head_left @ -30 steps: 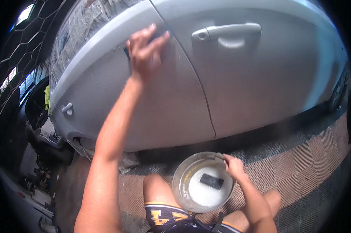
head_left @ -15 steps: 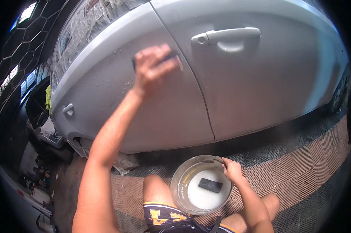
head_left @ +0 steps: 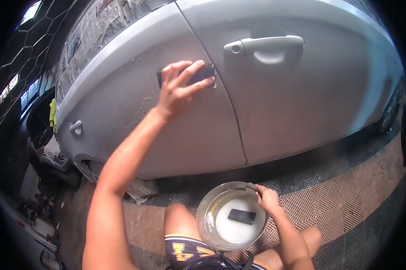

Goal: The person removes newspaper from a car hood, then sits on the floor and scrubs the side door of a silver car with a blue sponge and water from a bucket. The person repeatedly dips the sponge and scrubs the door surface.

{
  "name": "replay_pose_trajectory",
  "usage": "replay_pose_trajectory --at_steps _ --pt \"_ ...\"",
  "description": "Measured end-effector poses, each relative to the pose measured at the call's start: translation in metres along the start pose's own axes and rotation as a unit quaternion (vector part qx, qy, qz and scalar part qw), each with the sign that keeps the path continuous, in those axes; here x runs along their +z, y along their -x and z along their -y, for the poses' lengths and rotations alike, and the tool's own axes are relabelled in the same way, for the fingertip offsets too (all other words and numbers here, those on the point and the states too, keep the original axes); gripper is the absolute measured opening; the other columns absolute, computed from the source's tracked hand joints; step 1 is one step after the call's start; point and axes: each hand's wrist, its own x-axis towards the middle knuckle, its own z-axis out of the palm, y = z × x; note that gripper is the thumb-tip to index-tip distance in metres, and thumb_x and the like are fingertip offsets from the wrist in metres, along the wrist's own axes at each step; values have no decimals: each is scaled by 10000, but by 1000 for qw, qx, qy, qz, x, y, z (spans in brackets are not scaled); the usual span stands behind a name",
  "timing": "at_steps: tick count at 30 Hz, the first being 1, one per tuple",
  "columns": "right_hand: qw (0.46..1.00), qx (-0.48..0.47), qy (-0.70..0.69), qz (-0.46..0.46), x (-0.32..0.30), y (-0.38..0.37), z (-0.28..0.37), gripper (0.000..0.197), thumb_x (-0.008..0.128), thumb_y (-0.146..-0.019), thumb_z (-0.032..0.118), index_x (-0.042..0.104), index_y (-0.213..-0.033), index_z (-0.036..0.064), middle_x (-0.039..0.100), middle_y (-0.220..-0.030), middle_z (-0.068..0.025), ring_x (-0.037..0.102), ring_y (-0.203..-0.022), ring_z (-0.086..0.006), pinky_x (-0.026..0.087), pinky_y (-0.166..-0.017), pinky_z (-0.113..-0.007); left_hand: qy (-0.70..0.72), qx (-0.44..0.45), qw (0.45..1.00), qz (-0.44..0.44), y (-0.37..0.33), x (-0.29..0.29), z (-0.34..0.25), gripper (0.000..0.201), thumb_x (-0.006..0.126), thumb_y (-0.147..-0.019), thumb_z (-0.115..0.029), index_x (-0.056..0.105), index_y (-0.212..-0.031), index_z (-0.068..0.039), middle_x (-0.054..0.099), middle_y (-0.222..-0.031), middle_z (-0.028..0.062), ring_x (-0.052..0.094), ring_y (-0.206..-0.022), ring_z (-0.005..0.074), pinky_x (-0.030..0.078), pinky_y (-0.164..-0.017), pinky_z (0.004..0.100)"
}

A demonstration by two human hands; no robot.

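Observation:
My left hand [head_left: 175, 95] is wrapped over a dark, flat sanding block [head_left: 205, 74], its fingers spread across the top. The block lies against the silver rear car door [head_left: 185, 135], just left of the seam with the front door. Drops of whitish liquid dot the rear door to the left of the block. My right hand [head_left: 267, 199] grips the right rim of a translucent grey bucket [head_left: 204, 222], which stands between my knees. Milky water fills its lower part, and a second dark rectangular block [head_left: 241, 216] shows in it.
The front door [head_left: 297, 94] carries a long handle [head_left: 275, 43]. Crumpled plastic sheeting [head_left: 104, 31] masks the windows. Ribbed tiles [head_left: 338, 198] cover the floor beside the car. At the left are a yellow-green cloth [head_left: 53, 114] and cluttered dark items.
My left hand, blurred earlier, has shifted slightly down and right with the block, and shows sharper. My right hand still holds the bucket's rim.

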Motion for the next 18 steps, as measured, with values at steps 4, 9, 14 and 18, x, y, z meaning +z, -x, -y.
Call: replay_pose_trajectory --at_steps 4,9,14,18 --pt "1000 8 -14 6 1 0 10 378 690 -946 163 697 -1320 104 747 -1200 -160 725 -1058 -374 583 -924 -488 -117 -129 983 -55 -9 1 11 250 799 -838 -125 840 -1053 -246 755 -1204 44 675 -1133 252 468 -1028 390" --pt "1000 -1 -6 7 0 -2 7 370 682 -949 164 697 -1314 100 747 -1185 -161 727 -1040 -381 587 -902 -490 -58 -44 997 -17 0 -3 11 326 813 -837 -153 827 -1112 -327 726 -1297 32 659 -1117 245 458 -986 377" --pt "1000 4 -6 -2 0 -1 6 384 695 -938 166 696 -1319 113 749 -1175 -154 727 -1034 -377 587 -897 -493 -10 8 1000 11 16 5 -19 343 795 -853 -116 824 -1130 -315 726 -1307 24 647 -1112 240 448 -956 381" --pt "1000 -9 -27 -9 6 0 8 364 692 -939 169 697 -1298 110 743 -1177 -156 724 -1015 -384 587 -872 -502 -113 -112 987 -30 -2 -9 29 324 761 -895 -123 811 -1139 -331 726 -1248 15 637 -1139 234 448 -971 383"
